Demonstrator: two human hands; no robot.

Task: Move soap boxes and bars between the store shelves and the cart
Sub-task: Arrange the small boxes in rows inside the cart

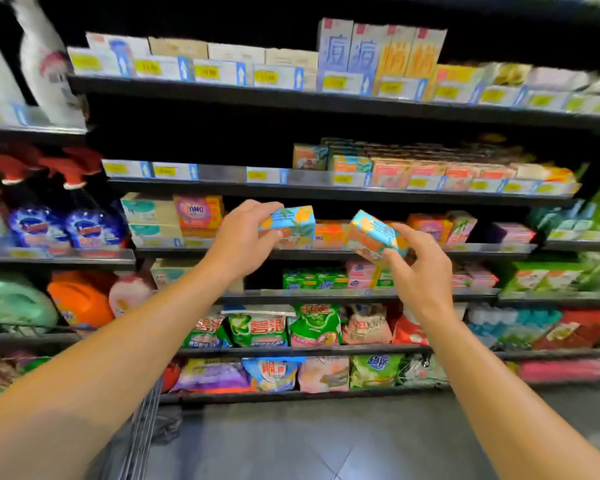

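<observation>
Now two soap boxes, one (289, 226) per hand, other (374, 235).

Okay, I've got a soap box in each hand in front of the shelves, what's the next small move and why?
Probably lift both boxes toward the shelf above and set them beside the matching boxes there. The left hand holds one blue-and-orange soap box and the right hand holds another, both in mid-air, and that shelf carries the same pattern with bare space to its left.
</observation>
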